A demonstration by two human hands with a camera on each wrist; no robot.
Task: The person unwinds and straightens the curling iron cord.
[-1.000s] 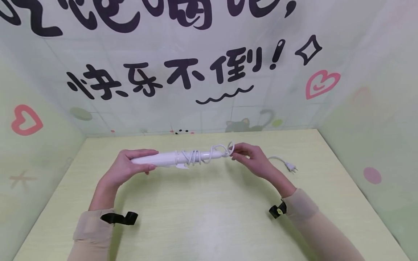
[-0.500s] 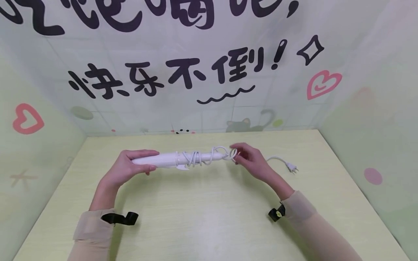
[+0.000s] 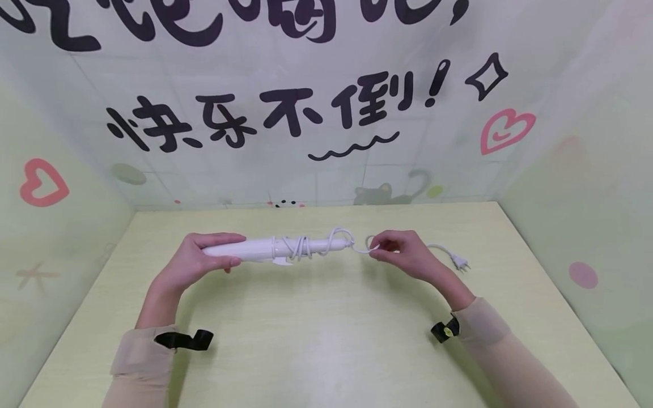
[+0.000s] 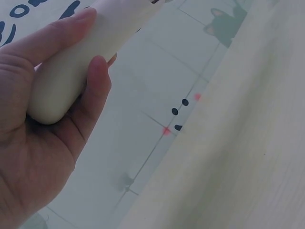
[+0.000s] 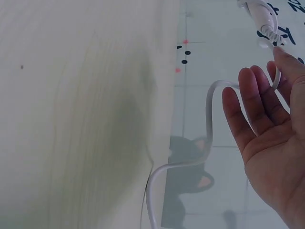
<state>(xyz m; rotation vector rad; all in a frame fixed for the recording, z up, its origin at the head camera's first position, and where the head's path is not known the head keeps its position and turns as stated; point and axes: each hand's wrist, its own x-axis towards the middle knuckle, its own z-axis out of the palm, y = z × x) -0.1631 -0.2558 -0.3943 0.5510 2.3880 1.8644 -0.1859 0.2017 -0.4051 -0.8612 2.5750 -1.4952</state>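
Note:
A white rod-shaped electric appliance [image 3: 250, 249], which looks like a hair curling iron, is held level above the table. My left hand [image 3: 186, 263] grips its thick rounded left end, thumb and fingers on opposite sides. Around the narrower right part winds the white power cord [image 3: 302, 247] in several turns. Beyond the appliance's right tip, my right hand [image 3: 408, 255] pinches a loop of this cord between thumb and fingers. In the right wrist view a free stretch of cord [image 5: 209, 119] hangs from behind the fingers, curving down. A small tab [image 3: 282, 261] sticks out from the appliance's underside.
The two-pin plug [image 3: 461, 262] lies to the right of my right hand at the cord's end. Below everything is a pale wooden table [image 3: 316, 340]. Printed walls [image 3: 229, 175] enclose it at the back and both sides.
My right hand has moved right and slightly down, drawing the small cord loop away from the appliance's tip. The plug has shifted slightly right. My left hand holds the appliance nearly still.

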